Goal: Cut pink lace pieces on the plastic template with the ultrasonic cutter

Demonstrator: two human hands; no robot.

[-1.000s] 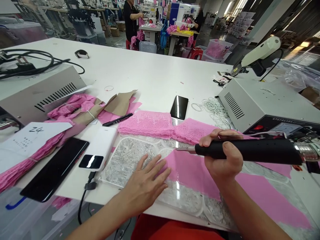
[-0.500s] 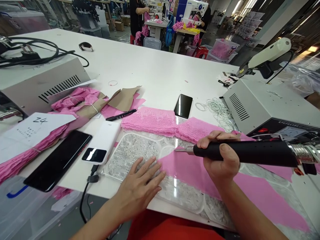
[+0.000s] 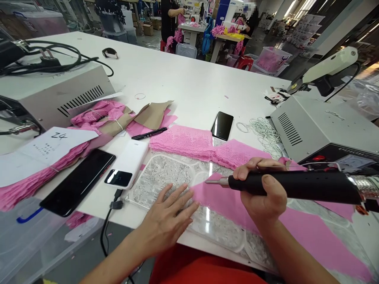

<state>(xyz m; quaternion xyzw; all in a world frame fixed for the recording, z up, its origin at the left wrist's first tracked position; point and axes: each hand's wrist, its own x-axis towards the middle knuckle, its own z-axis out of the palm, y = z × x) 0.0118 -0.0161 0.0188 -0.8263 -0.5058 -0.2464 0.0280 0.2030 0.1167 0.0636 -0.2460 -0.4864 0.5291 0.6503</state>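
Tool tip [image 3: 217, 181] leaves the corner of the pink cloth [image 3: 222, 199]

Over the last second, the tip has slipped a little way from the cloth's far corner down its left edge, toward the person. The corner now shows beyond the metal, so the tip seems to be following the edge.

The right hand [image 3: 264, 194] is wrapped round the black tool [image 3: 310, 183], thumb on top. The left hand [image 3: 170, 215] lies palm down, fingers spread and holding nothing; it has drawn back slightly too, its fingertips at the cloth's left edge. How hard it presses, I cannot tell.

The cloth lies on the mat [image 3: 160, 177], nearer the person than the lace [image 3: 183, 140], partly hidden under the right forearm.
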